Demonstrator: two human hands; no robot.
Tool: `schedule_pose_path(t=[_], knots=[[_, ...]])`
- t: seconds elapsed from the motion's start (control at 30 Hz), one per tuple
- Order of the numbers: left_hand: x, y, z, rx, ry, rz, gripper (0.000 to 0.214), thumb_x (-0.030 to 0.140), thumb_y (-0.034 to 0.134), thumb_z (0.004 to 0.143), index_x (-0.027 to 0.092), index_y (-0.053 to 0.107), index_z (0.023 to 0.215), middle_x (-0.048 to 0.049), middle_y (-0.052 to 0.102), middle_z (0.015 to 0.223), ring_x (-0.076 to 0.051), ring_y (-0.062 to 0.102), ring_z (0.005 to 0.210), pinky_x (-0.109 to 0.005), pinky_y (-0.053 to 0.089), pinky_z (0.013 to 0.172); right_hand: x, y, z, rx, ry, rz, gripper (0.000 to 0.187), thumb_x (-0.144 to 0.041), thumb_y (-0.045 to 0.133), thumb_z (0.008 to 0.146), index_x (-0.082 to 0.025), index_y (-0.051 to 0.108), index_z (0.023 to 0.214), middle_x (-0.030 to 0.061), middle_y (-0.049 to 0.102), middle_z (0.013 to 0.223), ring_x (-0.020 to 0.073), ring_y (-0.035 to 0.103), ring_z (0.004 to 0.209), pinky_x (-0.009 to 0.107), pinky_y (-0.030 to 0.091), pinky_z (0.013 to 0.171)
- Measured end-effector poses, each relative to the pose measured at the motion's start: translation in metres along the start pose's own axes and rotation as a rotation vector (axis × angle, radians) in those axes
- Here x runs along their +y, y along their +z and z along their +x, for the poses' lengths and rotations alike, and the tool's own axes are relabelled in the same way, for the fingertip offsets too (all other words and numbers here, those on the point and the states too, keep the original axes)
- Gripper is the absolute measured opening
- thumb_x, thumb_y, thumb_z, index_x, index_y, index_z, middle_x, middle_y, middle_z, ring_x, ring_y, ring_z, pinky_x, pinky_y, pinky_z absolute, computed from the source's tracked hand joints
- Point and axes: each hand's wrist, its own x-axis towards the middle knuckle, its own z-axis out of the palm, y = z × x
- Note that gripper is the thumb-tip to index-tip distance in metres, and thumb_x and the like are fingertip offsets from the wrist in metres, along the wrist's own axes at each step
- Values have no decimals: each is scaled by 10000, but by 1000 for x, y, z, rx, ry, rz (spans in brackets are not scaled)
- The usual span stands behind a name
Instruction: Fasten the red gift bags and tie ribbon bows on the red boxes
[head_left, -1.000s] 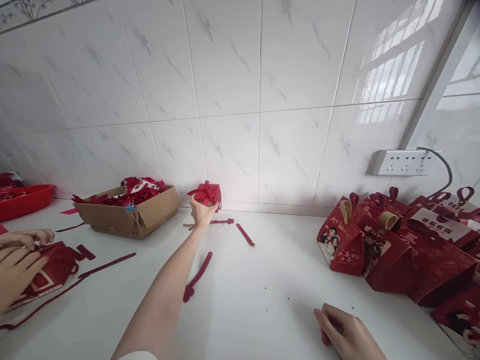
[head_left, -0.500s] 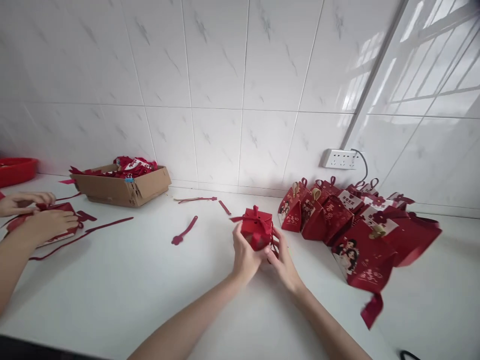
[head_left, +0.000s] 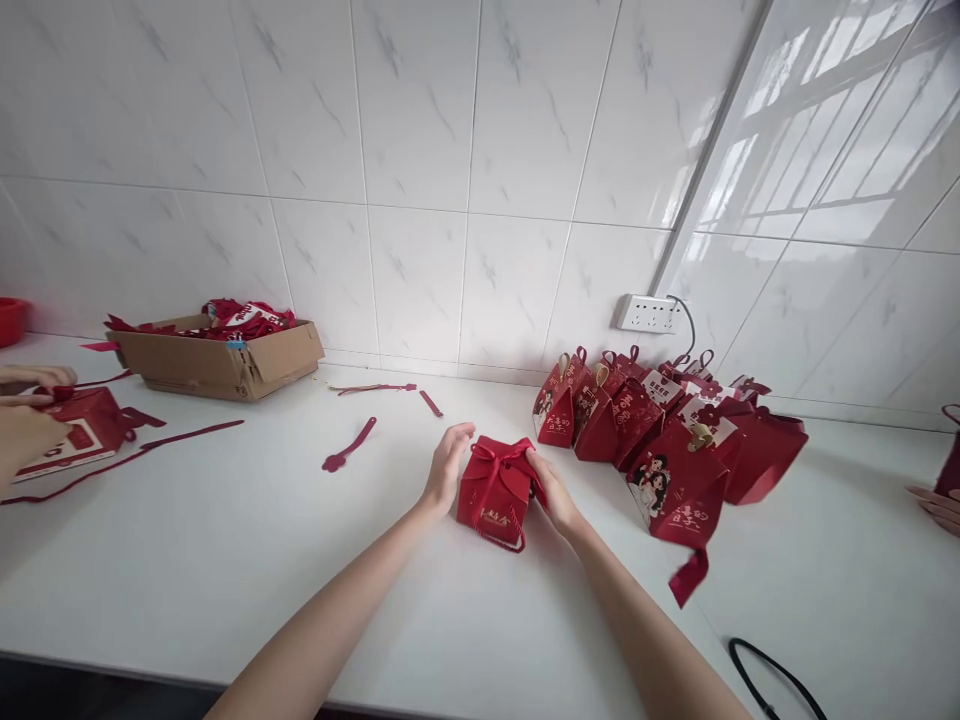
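A small red gift box (head_left: pixel 491 500) stands on the white table in front of me. A red ribbon bow (head_left: pixel 498 456) is tied across its top, and a twisted red cord (head_left: pixel 501 545) hangs down its front with gold lettering behind. My left hand (head_left: pixel 445 470) is beside the box's left side, its fingers stretched out and holding nothing. On the opposite side my right hand (head_left: pixel 553 492) grips the box's right edge, the thumb near the bow's end. The box hides part of the right hand's fingers.
Several filled red gift boxes (head_left: pixel 679 470) stand at right below a power strip (head_left: pixel 649 313). A cardboard box (head_left: pixel 202 365) of red pieces is at left. Loose straps (head_left: pixel 351 445) lie between. A co-worker's hand (head_left: pixel 30 430) is on another box (head_left: pixel 82 425); another person's hand (head_left: pixel 937 510) shows far right.
The gift box has been turned and set so its lettered front and bow face me. My left hand has let go and opened beside it. The view has swung right.
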Motion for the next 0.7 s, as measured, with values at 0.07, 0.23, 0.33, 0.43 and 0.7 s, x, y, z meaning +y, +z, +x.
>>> schedule_pose_path(t=[0.07,0.23,0.33,0.43,0.7], knots=[[-5,0,-1,-130,-35,-53,435,523,410,813,185,550,1048,-104,613,1131,-264,568,1072,-412,446,919,-3,3,0,-16,-13,-24,496,-670,450,760,-185,520,678,9,580,694,171,531,679,286,428,656],[-16,-3,-10,-281,-138,-295,555,664,383,794,190,504,1056,-101,626,1084,-260,588,1014,-396,464,866,-15,-4,1,135,-13,-122,411,-609,517,762,-213,524,873,31,581,870,190,528,838,290,402,735],[-14,-4,-14,-285,-187,-274,544,665,436,781,196,475,1053,-86,601,1085,-247,572,994,-376,446,846,-23,-8,0,104,49,-239,449,-628,437,801,-201,433,665,-17,470,641,137,444,607,264,348,589],[-9,-2,-17,-282,-231,-225,489,634,439,805,201,466,1030,-61,587,1032,-217,568,913,-356,440,796,-23,-10,-4,-58,115,-217,498,-637,396,818,-195,358,591,-46,360,541,102,340,510,251,278,526],[-4,4,-20,-233,-231,-148,462,630,464,788,218,402,988,-29,535,1002,-207,541,924,-350,441,785,-19,-24,-13,-164,159,-79,457,-572,490,808,-184,405,581,-35,411,559,90,351,516,240,282,510]])
